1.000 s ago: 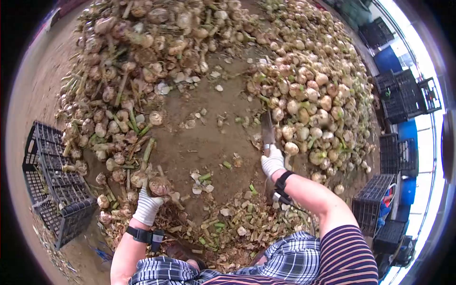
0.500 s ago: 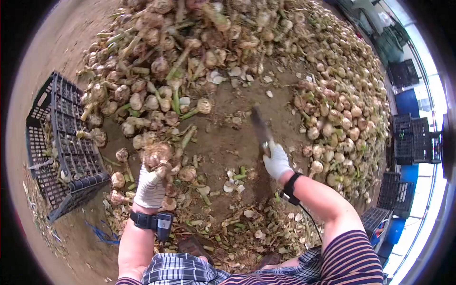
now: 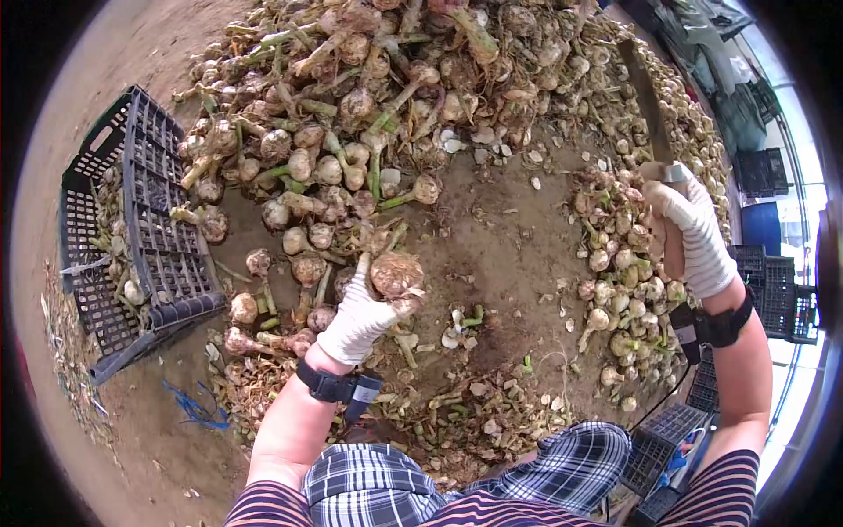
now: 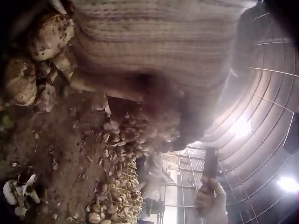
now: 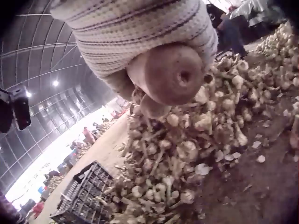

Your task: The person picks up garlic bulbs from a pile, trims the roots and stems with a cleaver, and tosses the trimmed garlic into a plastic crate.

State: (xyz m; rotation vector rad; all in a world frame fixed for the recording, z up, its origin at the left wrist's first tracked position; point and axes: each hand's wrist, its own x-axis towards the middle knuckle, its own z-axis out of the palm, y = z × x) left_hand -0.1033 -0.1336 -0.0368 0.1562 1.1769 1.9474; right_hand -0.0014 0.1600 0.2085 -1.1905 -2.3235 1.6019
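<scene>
My left hand (image 3: 373,307), in a white knit glove, grips a large dirty garlic bulb (image 3: 395,274) just above the bare dirt in the middle. The glove (image 4: 154,42) fills the top of the left wrist view, with soiled bulbs (image 4: 51,30) beside it. My right hand (image 3: 680,224), also gloved, grips the wooden handle of a long knife (image 3: 645,97) raised high at the right, blade pointing up and away. In the right wrist view the handle's round butt (image 5: 170,74) sticks out of the glove (image 5: 140,32). Hand and knife (image 4: 210,168) also show far off in the left wrist view.
A big heap of stalked garlic (image 3: 369,88) lies ahead, and a heap of trimmed bulbs (image 3: 632,290) sits under the right arm. A black plastic crate (image 3: 132,228) lies tipped at the left. More crates (image 3: 764,263) stand at the right. Cut stalks litter the ground (image 3: 457,404) near my knees.
The left hand picked a bulb from the left heap and carried it to the middle. The right hand swung the knife from low over the dirt up high to the right.
</scene>
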